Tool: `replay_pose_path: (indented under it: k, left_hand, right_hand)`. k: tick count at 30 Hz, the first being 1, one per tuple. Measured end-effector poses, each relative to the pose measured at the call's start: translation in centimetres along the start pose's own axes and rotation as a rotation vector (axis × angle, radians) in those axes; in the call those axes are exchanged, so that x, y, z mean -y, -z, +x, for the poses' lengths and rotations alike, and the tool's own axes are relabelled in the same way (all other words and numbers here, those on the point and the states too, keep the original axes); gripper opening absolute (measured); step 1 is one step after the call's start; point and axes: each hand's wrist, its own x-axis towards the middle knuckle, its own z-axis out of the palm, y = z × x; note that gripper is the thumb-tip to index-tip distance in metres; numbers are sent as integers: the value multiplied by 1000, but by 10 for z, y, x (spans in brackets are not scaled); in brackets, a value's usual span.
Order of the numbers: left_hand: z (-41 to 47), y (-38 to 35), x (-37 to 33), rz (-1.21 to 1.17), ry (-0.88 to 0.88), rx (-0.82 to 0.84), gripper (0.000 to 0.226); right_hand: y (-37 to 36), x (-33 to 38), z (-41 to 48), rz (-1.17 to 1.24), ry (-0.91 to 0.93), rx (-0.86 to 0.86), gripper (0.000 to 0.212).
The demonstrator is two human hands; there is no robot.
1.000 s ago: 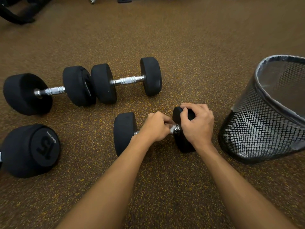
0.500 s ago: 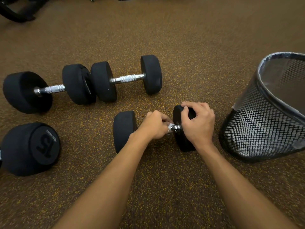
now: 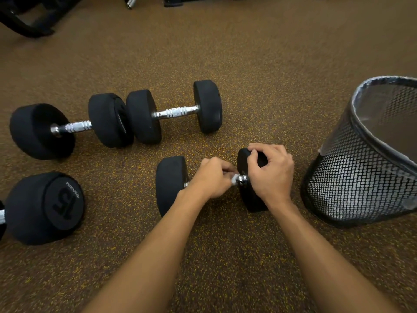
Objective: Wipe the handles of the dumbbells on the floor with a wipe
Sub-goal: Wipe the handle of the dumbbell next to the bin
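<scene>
Dumbbell (image 3: 171, 186) lying on the floor (image 3: 248, 53), near and centre, just left of the bin (image 3: 361, 177), long axis running left to right. Wrapping the wipe (image 3: 234, 177) round its handle (image 3: 243, 178) with the left hand (image 3: 212, 179), fingers curling tight; clasping its right end with the right hand (image 3: 270, 172). Judging this handle partway wiped; other dumbbells (image 3: 176, 112) lying left and farther, wiped or waiting, not telling which

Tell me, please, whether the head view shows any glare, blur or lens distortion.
Head view: soft, even light; glare on the far chrome handle; wide-angle lens seems to lean the bin outward; no blur at the left hand, where the wipe shows as a white scrap.
</scene>
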Motion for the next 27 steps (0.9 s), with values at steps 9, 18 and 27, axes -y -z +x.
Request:
replay_pose_path:
  k: [9, 18, 27]
  left_hand:
    - [6, -10, 5, -10, -22, -30, 24]
    - [9, -9, 5, -14, 9, -1, 23]
    - [17, -10, -2, -25, 60, 0, 15]
  right_hand:
    - [0, 2, 0, -5, 23, -11, 20]
    - [1, 3, -1, -9, 20, -4, 19]
    - [1, 2, 0, -3, 7, 2, 20]
